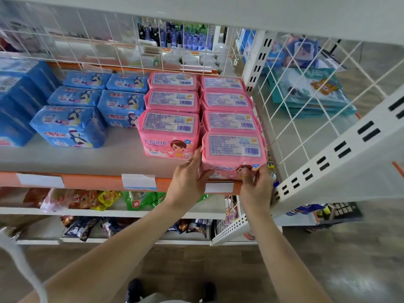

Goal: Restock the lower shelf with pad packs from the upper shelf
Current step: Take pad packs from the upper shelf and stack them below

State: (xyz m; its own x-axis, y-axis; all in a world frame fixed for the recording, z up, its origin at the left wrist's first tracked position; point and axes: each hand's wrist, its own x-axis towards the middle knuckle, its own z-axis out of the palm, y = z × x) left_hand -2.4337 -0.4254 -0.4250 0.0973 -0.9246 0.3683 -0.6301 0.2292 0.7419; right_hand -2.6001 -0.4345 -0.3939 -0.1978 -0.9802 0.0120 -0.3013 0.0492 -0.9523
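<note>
A pink pad pack point(234, 149) stands at the front right of the grey shelf point(105, 158), at the head of the right pink row. My left hand point(189, 178) grips its left side, thumb on the front face. Its right front corner is held by my right hand point(256, 184), fingers curled round it. Behind and to the left of it stand several more pink pad packs point(172, 125) in two rows. Blue pad packs point(70, 125) fill the left part of the shelf.
A white wire grid point(290, 119) closes the shelf's right end and its back. An orange price strip point(87, 181) runs along the front edge. Below, lower shelves point(109, 212) carry snack bags. A perforated white upright point(341, 147) slants at the right.
</note>
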